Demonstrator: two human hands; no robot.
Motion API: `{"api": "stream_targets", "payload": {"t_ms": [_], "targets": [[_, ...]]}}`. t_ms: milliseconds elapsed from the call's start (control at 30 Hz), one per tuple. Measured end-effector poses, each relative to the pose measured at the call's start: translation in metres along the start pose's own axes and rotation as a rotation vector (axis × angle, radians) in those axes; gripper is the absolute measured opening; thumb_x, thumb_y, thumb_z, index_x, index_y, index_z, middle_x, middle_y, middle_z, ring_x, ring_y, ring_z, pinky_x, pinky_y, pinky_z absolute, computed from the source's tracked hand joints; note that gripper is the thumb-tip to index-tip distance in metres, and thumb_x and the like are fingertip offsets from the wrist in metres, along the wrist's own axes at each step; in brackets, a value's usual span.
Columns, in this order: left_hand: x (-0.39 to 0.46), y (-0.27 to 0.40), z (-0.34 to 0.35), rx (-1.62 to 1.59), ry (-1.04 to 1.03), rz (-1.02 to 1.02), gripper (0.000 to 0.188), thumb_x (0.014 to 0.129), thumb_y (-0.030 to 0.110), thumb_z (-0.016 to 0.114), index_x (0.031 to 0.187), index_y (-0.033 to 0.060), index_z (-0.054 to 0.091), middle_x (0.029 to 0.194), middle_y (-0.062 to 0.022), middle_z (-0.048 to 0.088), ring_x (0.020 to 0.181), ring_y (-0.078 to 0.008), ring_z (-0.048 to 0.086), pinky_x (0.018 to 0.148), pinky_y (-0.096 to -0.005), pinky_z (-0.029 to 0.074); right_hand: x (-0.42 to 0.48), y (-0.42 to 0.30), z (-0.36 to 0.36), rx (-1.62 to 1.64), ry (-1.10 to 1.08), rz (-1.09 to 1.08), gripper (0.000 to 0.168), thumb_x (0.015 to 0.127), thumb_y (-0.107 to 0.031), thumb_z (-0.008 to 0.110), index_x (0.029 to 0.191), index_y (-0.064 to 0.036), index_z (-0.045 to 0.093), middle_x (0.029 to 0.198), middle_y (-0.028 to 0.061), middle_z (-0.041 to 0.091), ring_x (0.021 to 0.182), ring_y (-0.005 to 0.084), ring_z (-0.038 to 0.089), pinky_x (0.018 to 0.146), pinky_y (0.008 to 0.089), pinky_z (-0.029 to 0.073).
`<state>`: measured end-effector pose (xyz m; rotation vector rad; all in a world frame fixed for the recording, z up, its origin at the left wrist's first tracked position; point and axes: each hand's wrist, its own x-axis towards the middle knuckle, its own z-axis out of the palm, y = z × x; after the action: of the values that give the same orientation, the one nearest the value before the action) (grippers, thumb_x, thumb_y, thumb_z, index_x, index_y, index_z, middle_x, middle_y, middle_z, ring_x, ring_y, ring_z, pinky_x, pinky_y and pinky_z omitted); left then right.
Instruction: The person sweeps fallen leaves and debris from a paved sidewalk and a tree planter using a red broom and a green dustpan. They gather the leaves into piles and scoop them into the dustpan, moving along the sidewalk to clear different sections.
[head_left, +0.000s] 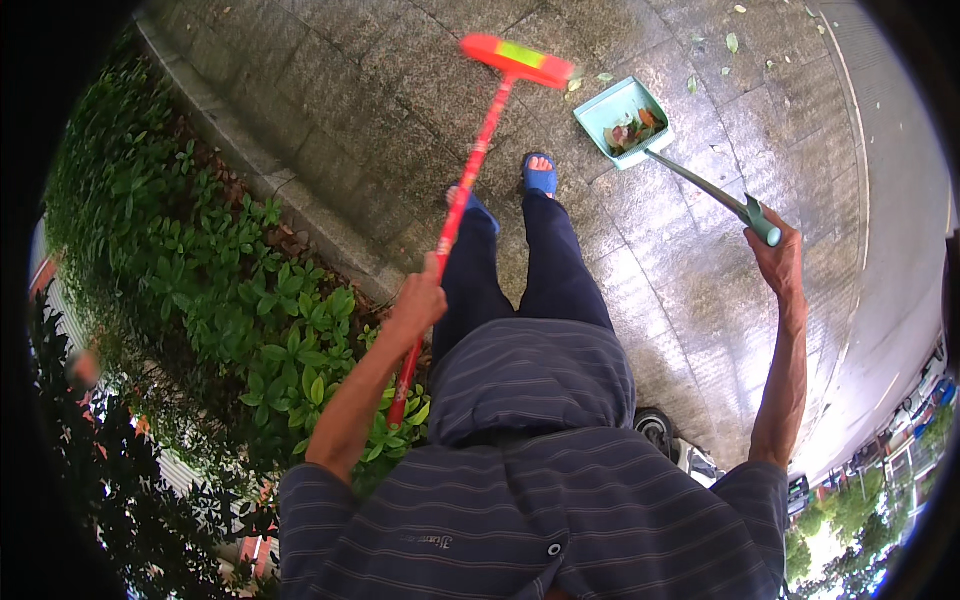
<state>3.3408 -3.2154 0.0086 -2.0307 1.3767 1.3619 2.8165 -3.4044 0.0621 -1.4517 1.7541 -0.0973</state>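
My left hand (421, 300) grips the red patterned handle of a broom (474, 161). The broom's red and yellow-green head (517, 60) is slightly blurred, out beyond my feet and over the paving or on it; I cannot tell which. In my right hand (780, 251) is the grip end of a long-handled dustpan (694, 176). Its pale turquoise pan (600, 112) lies to the right of the broom head, apart from it. Fallen leaves and bits of debris (634, 133) are gathered inside the pan, towards its handle side.
Stone paving (360, 112) surrounds my blue slippers (540, 178). Scattered leaves (731, 43) lie beyond the dustpan. A stone kerb (300, 199) borders green shrubs (247, 300) on the left. Grey roadway (907, 247) runs along the right. A vehicle's wheel (654, 427) shows beside me.
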Motion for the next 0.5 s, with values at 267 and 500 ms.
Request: {"api": "stream_targets", "payload": {"t_ms": [267,500], "targets": [[-0.051,-0.039,0.029,-0.090,-0.062,0.216,0.046,0.078,0.010,0.050,0.123,0.0030,0.046,0.083,-0.0300,0.059,0.083,-0.0483,0.056,0.075,-0.0550,0.045,-0.012,0.005,-0.006,-0.066,-0.025,-0.069,0.044,0.078,-0.003,0.068,0.120,-0.006,0.061,0.092,0.0079,0.069,0.085,0.0103,0.058,0.079,0.0286,0.048],[-0.110,-0.130,0.093,-0.105,0.189,-0.161,0.018,0.077,0.010,0.054,0.090,-0.0026,0.054,0.079,-0.0282,0.060,0.077,-0.0485,0.058,0.069,-0.0541,0.046,-0.022,0.024,0.001,-0.208,-0.025,-0.057,0.045,0.077,-0.011,0.071,0.121,-0.011,0.062,0.104,0.0148,0.069,0.096,0.0167,0.064,0.082,0.0316,0.048]]}}
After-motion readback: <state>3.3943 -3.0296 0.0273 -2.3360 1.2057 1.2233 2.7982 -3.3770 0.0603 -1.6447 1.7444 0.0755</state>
